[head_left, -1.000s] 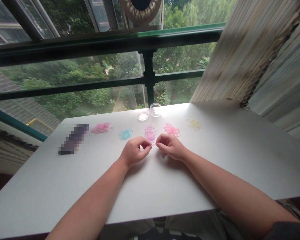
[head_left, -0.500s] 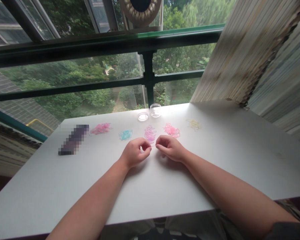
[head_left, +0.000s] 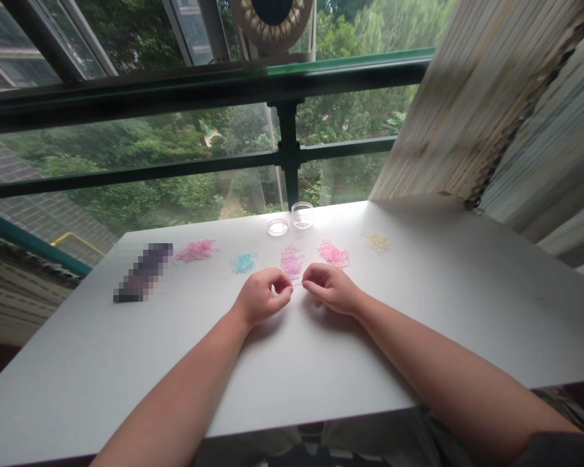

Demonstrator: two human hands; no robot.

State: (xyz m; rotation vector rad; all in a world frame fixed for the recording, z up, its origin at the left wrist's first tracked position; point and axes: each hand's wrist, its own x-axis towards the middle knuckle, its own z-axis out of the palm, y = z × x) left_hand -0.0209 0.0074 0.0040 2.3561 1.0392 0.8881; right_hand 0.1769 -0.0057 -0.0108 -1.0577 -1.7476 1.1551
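Note:
My left hand (head_left: 265,295) is closed in a pinch, its thumb and forefinger tips meeting just below the purple pile of small loops (head_left: 291,261). Facing it, my right hand (head_left: 331,287) pinches too, a small gap from the left fingertips. A thin pale pink band (head_left: 296,283) spans that gap, one end at each hand. Right behind my right hand lies a bright pink pile (head_left: 335,253). The teal pile (head_left: 244,263) is behind and left of my left hand.
On the white table (head_left: 321,376), a pink-red pile (head_left: 197,250) and a pixelated dark object (head_left: 145,272) lie left. A pale yellow pile (head_left: 378,242) is right. A clear round container (head_left: 302,216) and clear lid (head_left: 278,227) stand at the back, before the window railing (head_left: 288,155).
The gap between my fingertips looks very slightly wider, my left fingertips having shifted a little to the left. The piles and the container stay in place.

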